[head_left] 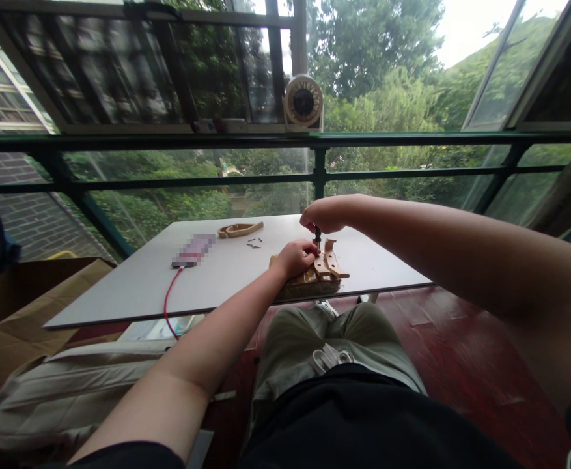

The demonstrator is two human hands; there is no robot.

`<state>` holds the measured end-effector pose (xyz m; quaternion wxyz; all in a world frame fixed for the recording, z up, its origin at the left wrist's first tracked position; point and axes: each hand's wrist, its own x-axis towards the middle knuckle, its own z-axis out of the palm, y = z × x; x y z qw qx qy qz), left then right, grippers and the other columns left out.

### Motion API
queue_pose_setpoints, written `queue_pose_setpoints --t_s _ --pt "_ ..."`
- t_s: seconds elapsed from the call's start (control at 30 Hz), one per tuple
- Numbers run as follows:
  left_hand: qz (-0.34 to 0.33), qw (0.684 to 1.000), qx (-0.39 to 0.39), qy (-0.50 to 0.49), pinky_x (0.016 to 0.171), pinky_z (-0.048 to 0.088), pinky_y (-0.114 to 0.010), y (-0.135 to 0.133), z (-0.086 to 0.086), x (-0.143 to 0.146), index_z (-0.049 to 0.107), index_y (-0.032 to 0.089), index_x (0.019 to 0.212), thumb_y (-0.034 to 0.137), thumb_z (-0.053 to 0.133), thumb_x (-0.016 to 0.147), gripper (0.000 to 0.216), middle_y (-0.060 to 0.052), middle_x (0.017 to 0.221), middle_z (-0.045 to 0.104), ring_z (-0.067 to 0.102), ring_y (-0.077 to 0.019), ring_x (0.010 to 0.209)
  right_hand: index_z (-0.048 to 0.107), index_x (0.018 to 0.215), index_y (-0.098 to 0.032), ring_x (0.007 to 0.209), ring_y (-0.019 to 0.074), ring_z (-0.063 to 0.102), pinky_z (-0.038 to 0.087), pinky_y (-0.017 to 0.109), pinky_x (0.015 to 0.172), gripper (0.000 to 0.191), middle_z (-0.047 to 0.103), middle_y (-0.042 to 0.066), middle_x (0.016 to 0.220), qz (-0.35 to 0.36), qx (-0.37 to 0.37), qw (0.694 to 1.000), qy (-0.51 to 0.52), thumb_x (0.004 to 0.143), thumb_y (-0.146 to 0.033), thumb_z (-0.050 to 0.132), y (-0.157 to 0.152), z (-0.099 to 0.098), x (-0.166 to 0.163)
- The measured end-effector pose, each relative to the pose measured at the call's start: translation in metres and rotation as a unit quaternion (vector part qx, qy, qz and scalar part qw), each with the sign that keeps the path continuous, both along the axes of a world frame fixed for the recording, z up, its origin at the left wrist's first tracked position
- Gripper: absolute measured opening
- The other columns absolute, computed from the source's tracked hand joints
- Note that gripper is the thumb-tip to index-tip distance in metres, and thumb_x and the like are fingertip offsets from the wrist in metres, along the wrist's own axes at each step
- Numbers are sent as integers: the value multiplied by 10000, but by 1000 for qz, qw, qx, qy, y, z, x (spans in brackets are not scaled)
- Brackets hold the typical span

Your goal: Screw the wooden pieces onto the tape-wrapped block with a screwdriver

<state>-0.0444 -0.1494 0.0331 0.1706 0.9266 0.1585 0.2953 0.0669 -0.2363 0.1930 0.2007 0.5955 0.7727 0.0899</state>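
Observation:
My left hand (pixel 295 257) is closed on a wooden assembly of curved pieces (pixel 328 266) near the front edge of the white table (pixel 133 286). Just above it, my right hand (pixel 325 215) is curled round a small dark tool (pixel 317 234) that points down at the wood. Another wooden part (pixel 239 228) with a hole through it lies further back on the table. A few small metal pieces (pixel 254 243) lie loose between that part and my hands.
A blurred pinkish device (pixel 193 251) with a red cable (pixel 168 303) lies at the table's left. Cardboard (pixel 16 306) and a pale bag (pixel 65 384) sit on the floor at left. A green railing (pixel 314 163) and windows stand behind the table.

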Motion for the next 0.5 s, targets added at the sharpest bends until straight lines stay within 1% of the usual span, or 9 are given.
queue_pose_setpoints --t_s 0.13,0.23,0.3,0.37,0.43,0.5 --pt "3 1000 -7 7 792 504 -259 -1 1 -1 736 199 853 192 538 790 209 -12 891 723 642 -158 802 616 1104 -168 694 131 491 319 247 592 394 635 53 911 -21 -2 1000 15 722 -73 606 -1 -8 -1" --pt "2 1000 -13 10 780 511 -250 -1 2 -1 737 194 854 199 540 796 205 -16 899 724 646 -157 804 549 1218 -134 699 156 518 335 258 571 493 639 78 932 -54 7 998 33 742 -221 644 -3 -16 -3" --pt "2 1000 -13 12 791 512 -251 -1 2 -1 739 194 856 204 544 797 204 -16 896 726 647 -157 802 527 1261 -101 716 180 541 353 275 572 531 644 108 957 -82 29 995 41 784 -319 611 -3 -18 -5" --pt "3 1000 -12 16 811 510 -257 -1 2 -1 743 199 865 209 546 798 209 -14 898 728 649 -160 808 592 1194 -62 749 201 561 374 295 607 468 648 134 948 -112 26 993 27 820 -343 572 -1 -17 -6" --pt "3 1000 -13 18 831 508 -260 -1 2 0 746 204 876 209 547 794 216 -15 917 728 651 -164 828 673 1046 -33 770 207 567 385 306 651 370 650 142 889 -130 -5 991 2 841 -319 559 0 -15 -5" --pt "1 1000 -15 17 844 506 -262 -1 2 0 748 205 875 207 545 790 220 -15 929 727 653 -166 840 703 940 -26 758 196 559 383 308 666 329 646 131 830 -122 -36 992 -15 859 -305 549 1 -14 -4"
